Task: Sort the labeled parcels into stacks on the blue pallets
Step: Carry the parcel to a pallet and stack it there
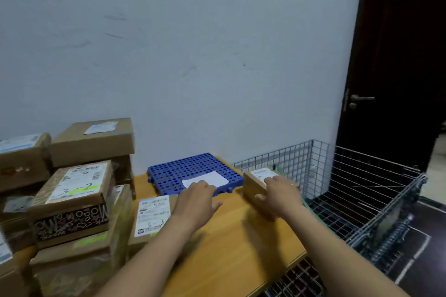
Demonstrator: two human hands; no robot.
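A blue perforated pallet [193,169] lies at the back of the wooden table [231,236], with a white paper slip [210,177] on it. My left hand [198,200] hovers at the pallet's front edge, fingers loosely bent, holding nothing. A small brown parcel [253,188] with a white label stands at the table's right edge; my right hand [280,193] grips it from above, thumb on its near side. A flat parcel with a label marked 3-3 [152,217] lies just left of my left forearm.
Several labeled cardboard parcels [74,190] are piled in stacks on the left. A wire mesh cage cart [362,200] stands right of the table, below its edge. A dark door [398,67] is at the far right. A white wall runs behind.
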